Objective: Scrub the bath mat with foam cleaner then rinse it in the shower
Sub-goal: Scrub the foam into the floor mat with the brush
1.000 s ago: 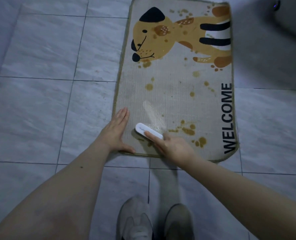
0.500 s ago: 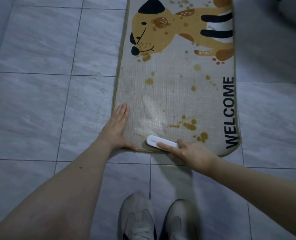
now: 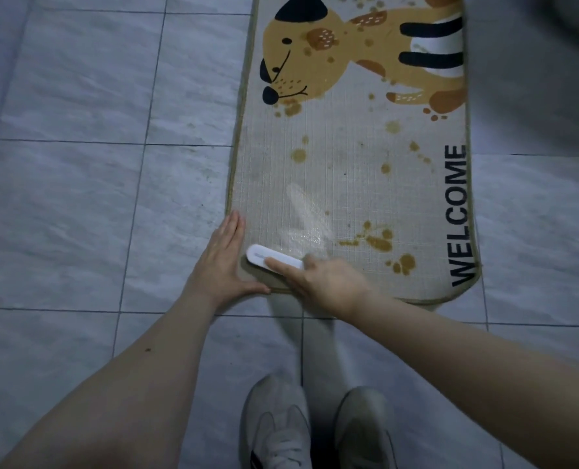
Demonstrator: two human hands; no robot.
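Bath mat [image 3: 349,184]: a beige, grid-textured mat that lies flat on the tiled floor [image 3: 78,214]; its near edge runs just beyond the person's shoes, and its far end is cut off by the top of the frame.
Writing: the word "WELCOME" [image 3: 458,214] is printed in black capitals along the mat's right edge, turned sideways so that it reads from the near end toward the far end. No other legible text; a faint grey mark on the brush is too small to read.
Printed figure: a tan cartoon dog [image 3: 332,59] with a black ear, a black nose, brown patches and a black-and-white striped band fills the far half of the mat.
Stains: brownish-yellow spots [image 3: 379,243] are scattered over the middle and the near right part of the mat.
Foam: a pale, wet-looking whitish streak [image 3: 306,218] lies on the near left part of the mat, just beyond the brush.
Brush [image 3: 274,260]: a small white oblong brush, pressed on the mat near its near left corner; its bristles are hidden beneath it.
Right hand [image 3: 321,282]: grips the brush, forefinger stretched along its top, remaining fingers curled at its right end; slightly blurred.
Left hand [image 3: 223,262]: lies flat with fingers straight and together on the mat's left edge, thumb spread along the near edge, just beside the brush.
Shoes [image 3: 311,428]: two light grey lace-up shoes stand on the tiles at the bottom centre.
Containers: none can be made out.
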